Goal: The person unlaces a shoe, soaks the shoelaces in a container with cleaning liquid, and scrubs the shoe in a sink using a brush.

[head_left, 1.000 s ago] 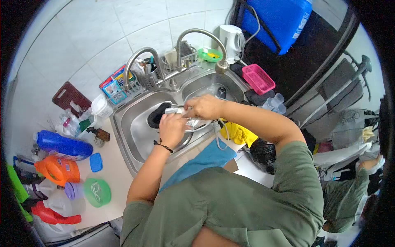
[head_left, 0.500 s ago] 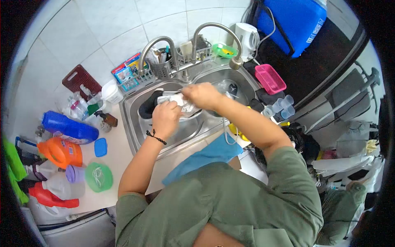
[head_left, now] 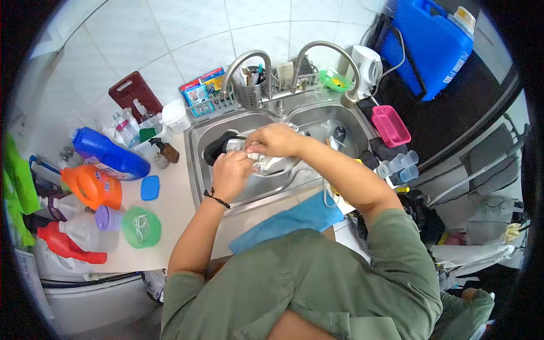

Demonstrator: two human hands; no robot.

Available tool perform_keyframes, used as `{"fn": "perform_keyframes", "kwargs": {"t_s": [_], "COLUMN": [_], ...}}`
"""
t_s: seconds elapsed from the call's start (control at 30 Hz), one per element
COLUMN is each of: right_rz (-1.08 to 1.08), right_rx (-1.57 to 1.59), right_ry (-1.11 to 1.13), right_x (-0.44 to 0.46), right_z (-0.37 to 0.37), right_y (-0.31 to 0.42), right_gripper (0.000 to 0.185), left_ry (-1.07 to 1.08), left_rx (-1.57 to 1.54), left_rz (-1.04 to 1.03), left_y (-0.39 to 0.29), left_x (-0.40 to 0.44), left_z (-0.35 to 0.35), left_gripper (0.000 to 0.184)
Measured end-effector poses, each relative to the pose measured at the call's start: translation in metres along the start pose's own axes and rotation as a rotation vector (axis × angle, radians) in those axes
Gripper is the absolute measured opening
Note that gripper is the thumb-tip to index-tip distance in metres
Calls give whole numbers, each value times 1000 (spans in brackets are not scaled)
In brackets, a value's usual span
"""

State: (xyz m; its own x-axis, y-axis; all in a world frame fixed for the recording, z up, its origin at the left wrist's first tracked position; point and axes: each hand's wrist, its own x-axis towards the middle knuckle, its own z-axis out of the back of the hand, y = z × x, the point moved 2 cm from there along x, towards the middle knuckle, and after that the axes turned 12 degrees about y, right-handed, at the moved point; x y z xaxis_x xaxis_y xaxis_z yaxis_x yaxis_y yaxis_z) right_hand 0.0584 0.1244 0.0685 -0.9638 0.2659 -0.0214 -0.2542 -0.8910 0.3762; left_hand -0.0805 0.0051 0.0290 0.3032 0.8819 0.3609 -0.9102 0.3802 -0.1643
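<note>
Over the left sink basin (head_left: 199, 170), both my hands meet on a black and white shoe (head_left: 217, 148). Its dark opening shows at the left, and its white part lies under my fingers. My left hand (head_left: 233, 173), with a black cord bracelet at the wrist, is closed with its fingertips pinched on the white part. Coming in from the right, my right hand (head_left: 273, 140) is closed too, its fingers bent down beside the left fingertips. What exactly lies between the fingers is hidden. A dark item (head_left: 339, 134) with white on it rests in the right basin.
Two curved faucets (head_left: 241, 56) rise behind the sink. On the left counter are a green bowl (head_left: 141, 228) with white laces, a blue lid (head_left: 150, 187) and several detergent bottles (head_left: 93, 187). A pink basket (head_left: 391, 125) and clear cups (head_left: 403, 164) stand right. A blue cloth (head_left: 286, 222) lies in front.
The view has shifted, so the sink appears lower and farther right. My right hand has come closer to my left and now bends down over the shoe. Both hands stay on it.
</note>
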Motion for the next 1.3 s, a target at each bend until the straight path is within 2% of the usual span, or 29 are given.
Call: {"fn": "perform_keyframes", "kwargs": {"t_s": [0.17, 0.37, 0.4, 0.5, 0.6, 0.8, 0.93, 0.97, 1.03, 1.13, 1.23, 1.3], "right_rz": [88, -38, -82, -79, -121, -200, -400, -346, -456, -565, -397, -419], "right_rx": [106, 110, 93, 179, -27, -38, 78, 131, 181, 222, 222, 593], "right_ry": [121, 147, 206, 182, 170, -58, -229, -366, -560, -775, -968, -865], "right_x": [-16, -66, -74, -90, -93, -99, -92, -88, -91, -107, -120, -111], "right_z": [-3, -41, -44, -60, -70, -77, -63, -52, -21, 42, 72, 69], "right_y": [-20, -31, -32, -37, -27, -27, -40, -44, -57, -58, -79, -86], "right_gripper": [16, 19, 21, 19, 18, 16, 15, 17, 20, 21, 22, 25], "left_ry": [103, 187, 209, 343, 327, 284, 243, 283, 354, 268, 230, 152], "left_rx": [-229, -423, -369, -356, -314, -285, -283, -259, -212, -211, -197, -143], "left_rz": [55, -5, -53, -87, -91, -128, -118, -107, -81, -77, 123, 291], "left_y": [2, -28, -31, -45, -58, -67, -63, -62, -63, -48, -33, -18], "left_x": [-4, 9, 13, 24, 25, 22, 16, 14, 11, 2, -12, -28], "left_z": [1, -43, -48, -43, -47, -41, -37, -37, -36, -29, 0, 16], "left_gripper": [17, 18, 15, 14, 11, 8, 10, 11, 12, 12, 14, 12]}}
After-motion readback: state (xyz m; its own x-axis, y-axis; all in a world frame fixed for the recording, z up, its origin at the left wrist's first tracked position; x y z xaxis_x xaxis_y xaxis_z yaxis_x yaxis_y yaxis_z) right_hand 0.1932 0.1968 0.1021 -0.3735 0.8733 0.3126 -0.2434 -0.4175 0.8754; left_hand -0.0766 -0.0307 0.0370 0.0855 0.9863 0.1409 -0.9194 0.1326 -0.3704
